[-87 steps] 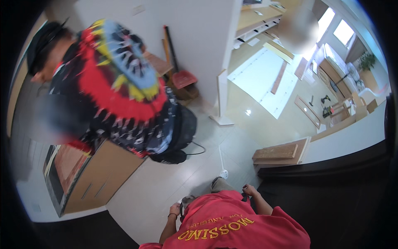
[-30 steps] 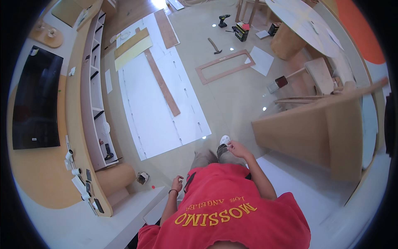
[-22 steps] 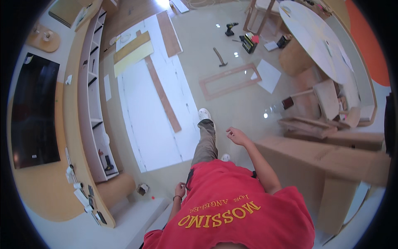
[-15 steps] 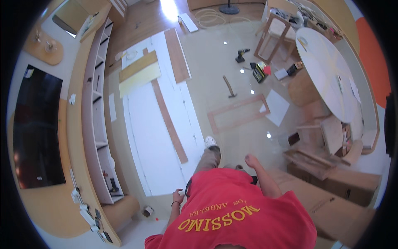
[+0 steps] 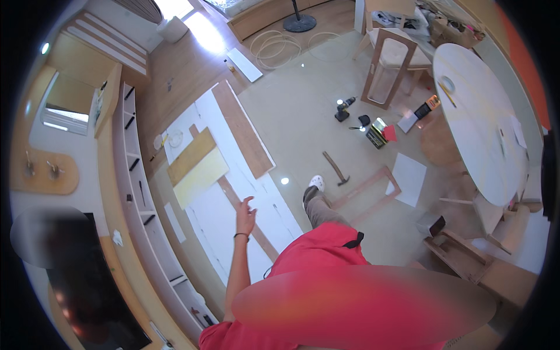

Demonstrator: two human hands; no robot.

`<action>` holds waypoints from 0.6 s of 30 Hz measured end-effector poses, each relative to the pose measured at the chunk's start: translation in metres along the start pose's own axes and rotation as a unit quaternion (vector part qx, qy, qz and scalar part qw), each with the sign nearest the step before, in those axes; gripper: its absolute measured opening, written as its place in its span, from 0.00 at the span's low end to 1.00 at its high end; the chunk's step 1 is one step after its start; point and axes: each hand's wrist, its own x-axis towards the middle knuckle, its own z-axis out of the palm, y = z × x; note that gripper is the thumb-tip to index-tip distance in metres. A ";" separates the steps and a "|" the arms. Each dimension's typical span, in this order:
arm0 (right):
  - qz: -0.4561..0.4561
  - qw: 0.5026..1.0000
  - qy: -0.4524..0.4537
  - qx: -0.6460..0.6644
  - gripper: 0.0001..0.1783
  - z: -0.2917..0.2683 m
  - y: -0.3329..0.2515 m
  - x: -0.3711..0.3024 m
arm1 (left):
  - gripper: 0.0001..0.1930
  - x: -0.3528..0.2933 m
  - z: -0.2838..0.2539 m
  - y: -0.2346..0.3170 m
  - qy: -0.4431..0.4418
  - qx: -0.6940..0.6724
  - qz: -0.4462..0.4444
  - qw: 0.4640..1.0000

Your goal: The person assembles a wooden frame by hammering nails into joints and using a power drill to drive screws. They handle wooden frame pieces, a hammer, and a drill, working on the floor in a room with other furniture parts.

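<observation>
1. The left hand (image 5: 246, 212) is raised in the air above the white panel (image 5: 233, 198) on the floor. Its fingers are loosely spread and grip nothing.
2. The right hand is not in view, so its fingers cannot be judged.
3. The white panel lies flat on the floor, with a long wooden board (image 5: 242, 137) and a yellowish board (image 5: 198, 166) laid on it, apparently set out for assembly work.
4. A narrow wooden strip (image 5: 248, 219) runs lengthwise on the panel, directly under the raised hand.
5. A hammer (image 5: 335, 168) lies beside an open wooden frame (image 5: 367, 189), near the person's shoe (image 5: 315, 183).
6. A drill (image 5: 343, 108) stands farther off.
7. The open shelving unit (image 5: 137, 192) along the left holds only small items, too small to identify.
</observation>
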 end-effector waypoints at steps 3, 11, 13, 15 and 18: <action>0.001 0.996 0.038 0.078 0.21 -0.027 -0.070 0.059 | 0.13 0.083 0.018 0.000 -0.155 0.018 -0.081 0.984; 0.006 0.913 0.211 0.348 0.21 -0.100 -0.213 0.118 | 0.11 0.288 0.057 0.052 -0.283 0.124 0.078 0.948; 0.072 0.891 0.263 0.363 0.18 -0.103 -0.252 0.125 | 0.15 0.354 0.078 0.057 -0.352 0.136 0.084 0.922; 0.128 0.852 0.319 0.394 0.15 -0.070 -0.265 0.151 | 0.20 0.420 0.105 0.087 -0.467 0.239 0.057 0.849; 0.185 0.699 0.366 0.586 0.14 -0.079 -0.366 0.172 | 0.25 0.517 0.135 0.100 -0.566 0.389 0.150 0.711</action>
